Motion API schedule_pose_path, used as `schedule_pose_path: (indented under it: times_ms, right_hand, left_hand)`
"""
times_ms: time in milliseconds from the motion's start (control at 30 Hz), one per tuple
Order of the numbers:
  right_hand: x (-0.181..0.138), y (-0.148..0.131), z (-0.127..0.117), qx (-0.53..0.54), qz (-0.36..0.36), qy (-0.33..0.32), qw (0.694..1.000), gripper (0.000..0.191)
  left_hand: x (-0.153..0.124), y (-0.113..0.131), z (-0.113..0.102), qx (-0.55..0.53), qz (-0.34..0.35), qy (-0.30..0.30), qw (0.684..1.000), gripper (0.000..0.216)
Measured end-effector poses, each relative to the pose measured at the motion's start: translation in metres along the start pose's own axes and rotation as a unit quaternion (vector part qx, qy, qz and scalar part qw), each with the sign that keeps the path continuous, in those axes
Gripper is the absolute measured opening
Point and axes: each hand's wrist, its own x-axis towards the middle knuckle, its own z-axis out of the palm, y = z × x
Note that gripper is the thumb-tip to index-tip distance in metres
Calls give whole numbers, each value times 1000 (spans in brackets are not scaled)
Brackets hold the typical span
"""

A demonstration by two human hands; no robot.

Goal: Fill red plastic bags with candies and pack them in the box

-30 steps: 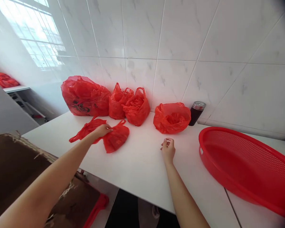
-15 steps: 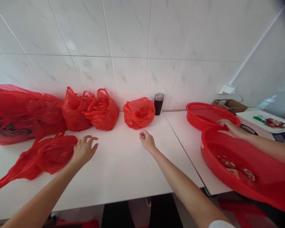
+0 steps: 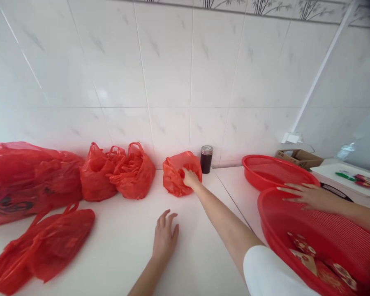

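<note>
My right hand [image 3: 190,179] reaches into the mouth of a small red plastic bag [image 3: 172,181] standing against the tiled wall. Its fingertips are hidden in the bag's folds, so what they touch does not show. My left hand [image 3: 165,235] is over the white table [image 3: 117,246], empty, its fingers apart and slightly curled. To the left of it a red plastic bag with handles [image 3: 60,242] lies flopped on the tabletop. A dark tumbler with a silver lid [image 3: 206,159] stands just right of the small bag.
Several red bags [image 3: 135,176] line the wall, with a large printed one [image 3: 31,176] at far left. On the right are two red baskets [image 3: 265,230], the nearer holding red packets [image 3: 329,271]. A co-worker's hand [image 3: 311,197] is over them. Behind is a cardboard box [image 3: 299,158].
My right hand has moved forward from the tabletop into the small red bag. My left hand has moved right, away from the flopped bag. The view has tilted up; the co-worker's fingers have spread.
</note>
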Motion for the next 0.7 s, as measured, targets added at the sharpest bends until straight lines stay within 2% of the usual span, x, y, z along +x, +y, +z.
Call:
schedule_pose_path:
  times_ms: [100,200,300,400,467,533,600,700]
  right_hand:
    - [1,-2,18,16,-3,-31,999,25]
    - [12,-17,17,50,-14,-20,998,16]
    - [29,-33,-17,94,-28,71,993,10]
    - [33,-40,-70,141,-44,174,974,20]
    - [19,-41,-101,188,-63,206,958,24]
    - [-8,-41,-117,260,-92,214,937,21]
    - [-44,-46,-118,308,-120,188,925,16]
    - [-92,-69,-103,282,-151,85,944,10]
  left_hand:
    - [19,5,4,-19,55,-55,997,39]
    - [54,8,17,-36,53,-111,992,48]
    - [92,4,35,-53,-20,-100,993,47]
    - [117,-2,40,-89,-113,-67,987,39]
    - [122,-3,30,-131,-148,-41,979,30]
    - [116,2,10,-190,-167,-15,967,26]
    - [103,14,-19,-255,-182,4,950,37]
    - [80,40,-65,-405,-179,7,897,46]
